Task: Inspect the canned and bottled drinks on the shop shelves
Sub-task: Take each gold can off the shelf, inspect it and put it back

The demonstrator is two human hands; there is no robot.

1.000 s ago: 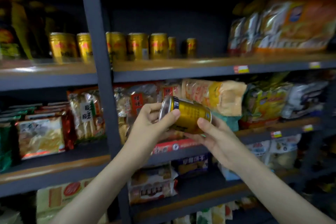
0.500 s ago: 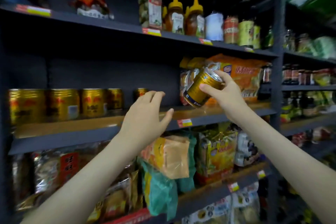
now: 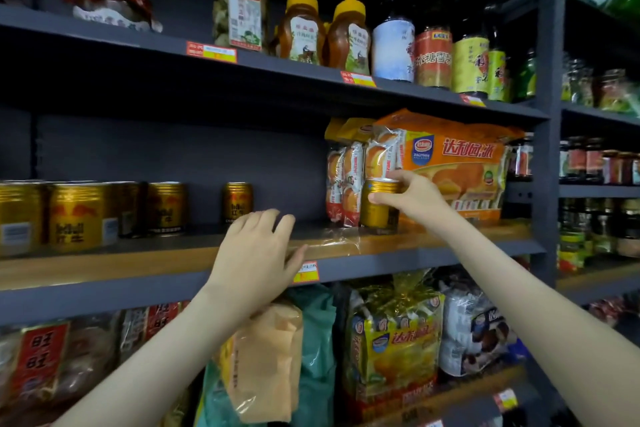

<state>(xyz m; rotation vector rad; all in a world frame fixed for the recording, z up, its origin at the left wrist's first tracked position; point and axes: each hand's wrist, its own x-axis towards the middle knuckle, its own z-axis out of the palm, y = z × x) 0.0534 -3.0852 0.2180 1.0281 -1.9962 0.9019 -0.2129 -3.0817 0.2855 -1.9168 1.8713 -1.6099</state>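
Gold can (image 3: 378, 210) now upright on shelf (image 3: 138, 262), R hand (image 3: 417, 198) gripping top.

A grocery shop aisle. Dark metal shelves (image 3: 104, 282) hold rows of gold drink cans (image 3: 74, 218), labelled dark bottles (image 3: 433, 55), 2 honey squeeze bottles (image 3: 302, 31) and bagged snacks (image 3: 453, 166), with red-and-yellow price tags (image 3: 212, 52) along the shelf edges.

1. One head-worn camera faces the shelves (image 3: 104, 291) straight on, near enough for both forearms (image 3: 156, 350) to reach them.
2. It sits above the middle board, below the top one.
3. Forearms enter from 7 and 4 o'clock; left hand (image 3: 254, 253) at centre, right hand (image 3: 419, 198) gripping a can (image 3: 375, 215) toward 2 o'clock.
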